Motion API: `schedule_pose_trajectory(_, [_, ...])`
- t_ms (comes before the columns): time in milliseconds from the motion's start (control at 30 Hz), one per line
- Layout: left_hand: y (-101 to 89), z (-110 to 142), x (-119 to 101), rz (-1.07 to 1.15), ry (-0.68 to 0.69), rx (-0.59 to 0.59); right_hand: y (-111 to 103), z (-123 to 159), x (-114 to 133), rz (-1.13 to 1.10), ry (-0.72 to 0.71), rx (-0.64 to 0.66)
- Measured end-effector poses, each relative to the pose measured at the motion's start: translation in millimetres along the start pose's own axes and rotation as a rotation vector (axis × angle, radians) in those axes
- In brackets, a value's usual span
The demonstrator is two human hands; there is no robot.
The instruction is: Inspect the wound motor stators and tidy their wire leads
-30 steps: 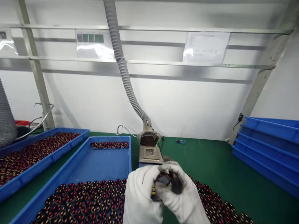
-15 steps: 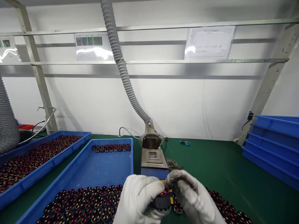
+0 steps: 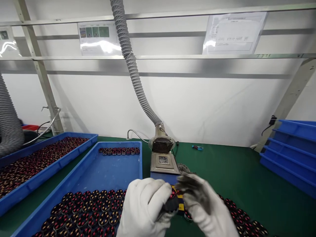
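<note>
Slightly farther from our left hand [image 3: 145, 209] than half a second ago, our right hand [image 3: 203, 202] blurs too much for us to tell whether it grips anything; our left hand closes around a dark round part [image 3: 171, 203] before a metal-topped device [image 3: 165, 164] beneath a grey hose [image 3: 134, 74]. Leftward, similar parts [image 3: 93, 205] lie in a blue tray [image 3: 118, 168].

The gloved left hand [image 3: 146, 207] holds a dark round part [image 3: 171, 204] beside the blurred right hand [image 3: 206, 202]
</note>
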State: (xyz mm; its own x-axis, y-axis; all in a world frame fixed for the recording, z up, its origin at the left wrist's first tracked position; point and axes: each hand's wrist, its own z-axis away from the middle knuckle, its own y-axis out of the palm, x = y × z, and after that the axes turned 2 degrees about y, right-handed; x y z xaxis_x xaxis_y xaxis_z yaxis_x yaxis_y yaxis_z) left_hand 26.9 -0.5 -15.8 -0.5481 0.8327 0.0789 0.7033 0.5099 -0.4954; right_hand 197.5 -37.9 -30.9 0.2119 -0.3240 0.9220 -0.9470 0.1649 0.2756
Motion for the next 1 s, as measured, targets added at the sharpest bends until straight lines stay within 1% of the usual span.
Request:
schedule_pose_trajectory(67, [2.5,3,-2,-0.007,-0.075,-0.039,21,-6,-2,-0.065,0.086,0.069])
schedule_pose_trajectory(133, [1.4,3,-2,0.048,-0.096,-0.052,35,-12,-6,-0.14,0.144,0.128])
schedule_pose_trajectory(200, [-3.0,0,0,0.165,-0.104,-0.017,38,-15,-11,-0.217,0.181,0.18])
schedule_pose_trajectory(267, [-8.0,-6,3,0.349,-0.139,0.014,35,-16,-15,-0.284,0.222,0.211])
schedule_pose_trajectory(333, [-10.4,-10,5,0.518,-0.199,-0.005,33,-15,-18,-0.344,0.259,0.212])
schedule_pose_trajectory(367, [-10.2,-11,6,0.6,-0.25,-0.015,33,-14,-18,-0.372,0.282,0.214])
schedule_pose_trajectory(433, [-7.6,-10,8,0.749,-0.427,-0.056,36,-12,-15,-0.418,0.35,0.256])
schedule_pose_trajectory(500, [-5.2,-6,10,0.895,-0.643,-0.145,40,-10,-9,-0.474,0.442,0.319])
schedule_pose_trajectory(533, [-5.0,-5,11,0.95,-0.728,-0.19,42,-8,-6,-0.507,0.485,0.342])
schedule_pose_trajectory(567, [-5.8,-3,11,0.969,-0.766,-0.21,43,-7,-3,-0.542,0.514,0.352])
schedule_pose_trajectory(600, [-7.4,-2,11,0.966,-0.761,-0.192,44,-5,-1,-0.573,0.526,0.352])
schedule_pose_trajectory(700, [-13.9,-3,6,0.895,-0.667,-0.011,42,0,1,-0.574,0.486,0.304])
schedule_pose_trajectory(733, [-14.9,-4,4,0.883,-0.624,0.021,40,1,-1,-0.552,0.465,0.282])
schedule_pose_trajectory(767, [-14.6,-5,3,0.888,-0.59,0.028,38,1,-3,-0.53,0.446,0.263])
schedule_pose_trajectory(833, [-10.5,-7,1,0.94,-0.561,-0.006,35,-2,-9,-0.488,0.416,0.246])
schedule_pose_trajectory(867, [-7.0,-8,1,0.993,-0.576,-0.04,33,-4,-13,-0.464,0.404,0.265])
schedule_pose_trajectory(933, [0.4,-7,4,1.128,-0.653,-0.142,31,-10,-19,-0.404,0.38,0.324])
schedule_pose_trajectory(1000, [4.8,-5,8,1.212,-0.746,-0.257,31,-16,-25,-0.36,0.353,0.361])
